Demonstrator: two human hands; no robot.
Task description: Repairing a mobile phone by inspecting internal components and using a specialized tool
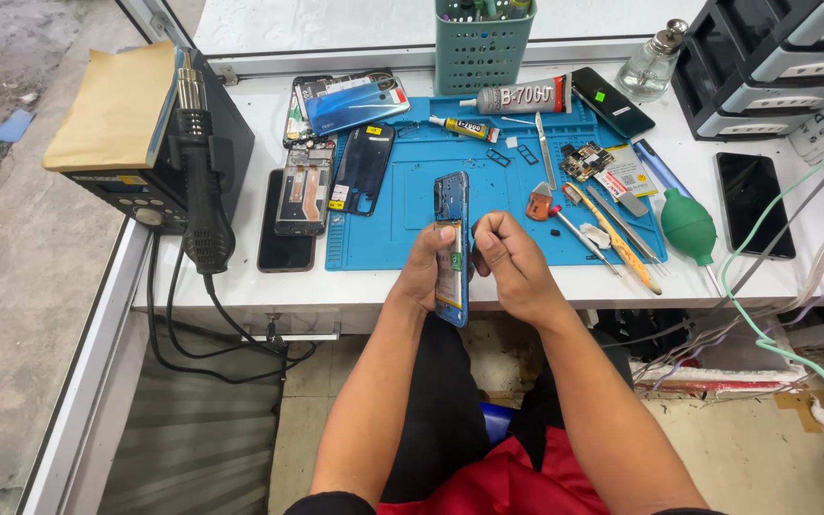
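— Since the white table (240,105) ends right under the wrists, what worries you?

— A drop. The opened phone (451,250) is held in the air just past the near edge, over the lap, clear of the blue work mat (402,205). If the grip slackens, I judge it falls to the floor rather than onto the mat.

— How is it held?

— The left hand (426,272) wraps it from behind, fingers curled onto its side. The right hand (515,267) has its fingers pressed together at the frame's right edge, near a small green part; whether they pinch something I cannot tell. A hard tug there could tear a delicate part or twist the frame.

— And its lie?

— Long axis nearly upright, running away from the person: top end towards the mat, bottom towards the lap, open inside turned right.
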